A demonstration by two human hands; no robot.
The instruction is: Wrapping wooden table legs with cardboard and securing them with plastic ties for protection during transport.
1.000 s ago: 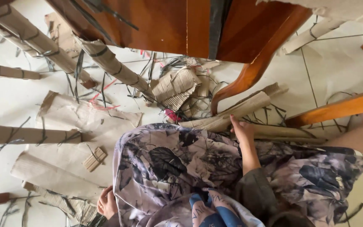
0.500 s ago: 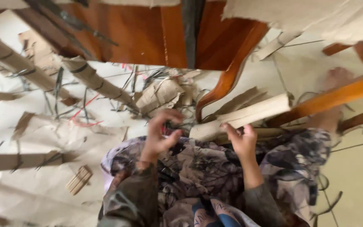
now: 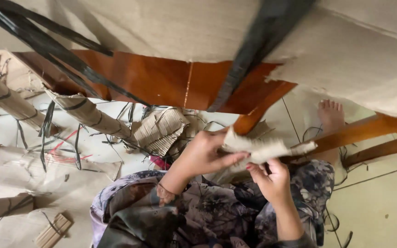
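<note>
My left hand [image 3: 205, 154] and my right hand [image 3: 272, 179] both grip a strip of brown corrugated cardboard wrapping [image 3: 265, 148] that runs from a curved wooden leg [image 3: 253, 119] of the red-brown furniture piece [image 3: 161, 80] above me. The left hand pinches the strip's left end. From below, the right hand holds its underside. My lap, in patterned floral cloth [image 3: 207, 211], is under both hands. A black plastic strap [image 3: 249, 59] hangs blurred in front of the wood.
Cardboard-wrapped legs [image 3: 90, 115] bound with black straps lie to the left. Torn cardboard sheets [image 3: 28, 183] and cut straps litter the tiled floor. A bare foot [image 3: 331, 115] rests by a bare wooden leg [image 3: 368, 131] at right. A large cardboard sheet [image 3: 345, 46] fills the top.
My head has moved closer under the furniture. My left hand rose from the floor beside me and joined the right hand on the cardboard strip, which is now lifted off the leg.
</note>
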